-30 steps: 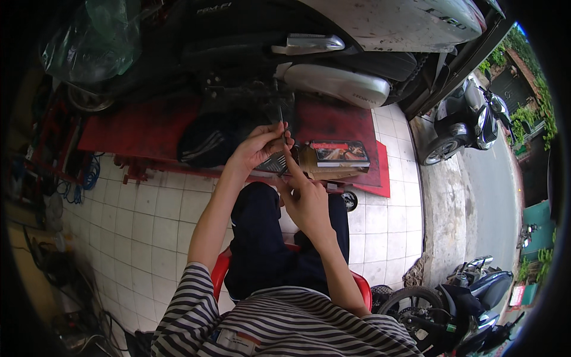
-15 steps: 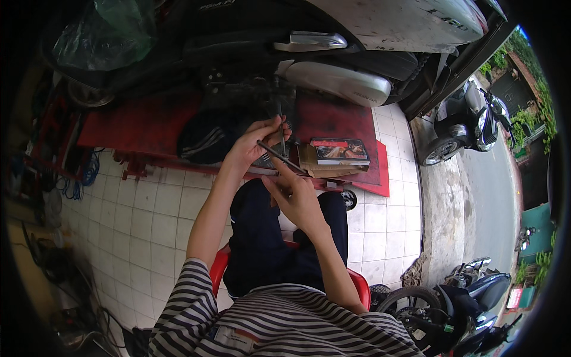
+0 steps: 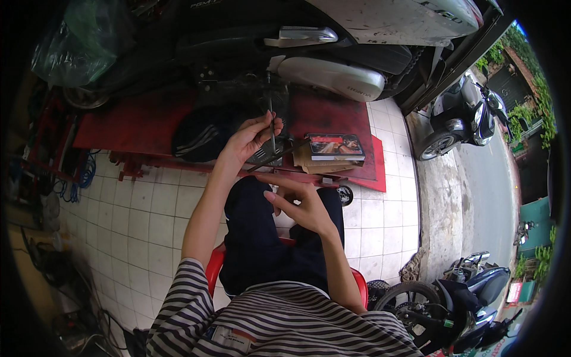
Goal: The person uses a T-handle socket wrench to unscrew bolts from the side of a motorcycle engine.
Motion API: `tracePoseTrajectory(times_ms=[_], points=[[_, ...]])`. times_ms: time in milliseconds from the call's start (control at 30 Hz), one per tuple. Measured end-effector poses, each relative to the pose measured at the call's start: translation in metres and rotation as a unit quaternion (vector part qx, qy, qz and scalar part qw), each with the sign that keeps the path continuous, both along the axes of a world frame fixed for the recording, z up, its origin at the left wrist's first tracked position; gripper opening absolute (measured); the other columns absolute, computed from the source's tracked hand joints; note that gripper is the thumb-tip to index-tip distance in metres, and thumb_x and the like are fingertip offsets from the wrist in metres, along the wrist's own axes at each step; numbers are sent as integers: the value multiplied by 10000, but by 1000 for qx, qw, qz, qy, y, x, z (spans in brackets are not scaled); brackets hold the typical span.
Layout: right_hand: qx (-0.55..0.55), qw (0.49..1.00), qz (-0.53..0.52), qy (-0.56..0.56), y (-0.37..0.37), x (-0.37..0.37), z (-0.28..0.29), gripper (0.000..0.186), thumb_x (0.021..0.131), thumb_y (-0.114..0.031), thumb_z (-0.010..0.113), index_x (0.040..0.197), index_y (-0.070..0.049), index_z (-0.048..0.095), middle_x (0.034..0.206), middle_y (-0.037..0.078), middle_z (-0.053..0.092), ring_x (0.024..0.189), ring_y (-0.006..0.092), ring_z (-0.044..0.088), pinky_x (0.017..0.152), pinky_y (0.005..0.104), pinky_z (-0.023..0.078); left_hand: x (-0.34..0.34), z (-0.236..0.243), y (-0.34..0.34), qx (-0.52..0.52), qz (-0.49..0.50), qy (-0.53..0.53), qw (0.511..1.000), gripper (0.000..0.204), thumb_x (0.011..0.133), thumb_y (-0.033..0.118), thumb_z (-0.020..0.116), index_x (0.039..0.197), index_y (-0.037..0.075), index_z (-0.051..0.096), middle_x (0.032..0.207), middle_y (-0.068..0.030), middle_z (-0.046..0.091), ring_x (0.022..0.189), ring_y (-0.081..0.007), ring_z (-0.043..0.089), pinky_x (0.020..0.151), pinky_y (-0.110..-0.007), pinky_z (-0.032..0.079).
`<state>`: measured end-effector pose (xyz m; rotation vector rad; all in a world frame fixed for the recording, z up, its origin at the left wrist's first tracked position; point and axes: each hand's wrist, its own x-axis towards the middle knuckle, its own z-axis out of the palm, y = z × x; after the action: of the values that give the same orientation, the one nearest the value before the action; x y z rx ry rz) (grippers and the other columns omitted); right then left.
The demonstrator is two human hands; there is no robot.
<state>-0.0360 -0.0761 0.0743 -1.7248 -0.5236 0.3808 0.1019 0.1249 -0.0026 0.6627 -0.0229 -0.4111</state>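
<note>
My left hand (image 3: 253, 134) grips a slim metal rod (image 3: 273, 134) that rises toward the underside of a dark scooter (image 3: 326, 77) with silver panels. A dark bar (image 3: 277, 156) slants beside the rod's lower part; whether they join, I cannot tell. My right hand (image 3: 297, 202) is lower, over my knees, its fingers apart and index finger stretched leftward, holding nothing. Right of the rod, a printed box (image 3: 336, 144) lies on brown cardboard (image 3: 321, 168) on the red lift platform (image 3: 107, 128). A black striped item (image 3: 196, 134) sits left of my left hand.
A green plastic bag (image 3: 77, 41) hangs at upper left. Blue hose (image 3: 89, 175) and cables (image 3: 83, 330) lie on the left. A white tiled floor (image 3: 143, 226) surrounds my red chair (image 3: 214, 268). Parked scooters (image 3: 452, 122) and a motorcycle (image 3: 464, 297) stand right, beside the street (image 3: 488, 208).
My right hand has dropped from beside the rod to over my knees, its fingers spreading. The dark bar has swung to another slant. My left hand still grips the rod.
</note>
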Motion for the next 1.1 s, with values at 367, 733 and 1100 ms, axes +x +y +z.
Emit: tracePoseTrajectory(times_ms=[367, 733, 1100], points=[[-1, 977, -157, -146, -74, -41, -49, 949, 673, -151, 913, 1462, -40, 398, 1308, 100, 435, 987, 173, 572, 839, 322, 480, -83, -7, -61, 37, -26, 20, 999, 222, 1012, 214, 571, 1063, 1, 610, 996, -147, 702, 909, -192, 720, 779, -262, 622], [-83, 951, -200, -219, -89, -81, -75, 127, 955, -40, 582, 1049, -21, 665, 1113, 114, 670, 971, 232, 684, 803, 353, 548, -175, -50, -136, 195, -50, 7, 980, 328, 977, 390, 628, 1067, 75, 602, 1013, -50, 695, 912, -139, 674, 838, -280, 530], [41, 921, -360, -140, -137, -11, -84, 292, 1049, -219, 511, 1019, 34, 654, 872, 107, 719, 764, 149, 693, 707, 273, 538, -168, -86, -82, 394, 140, -46, 907, 179, 1012, 222, 595, 1025, 44, 578, 832, -68, 697, 641, -85, 623, 513, -196, 434]])
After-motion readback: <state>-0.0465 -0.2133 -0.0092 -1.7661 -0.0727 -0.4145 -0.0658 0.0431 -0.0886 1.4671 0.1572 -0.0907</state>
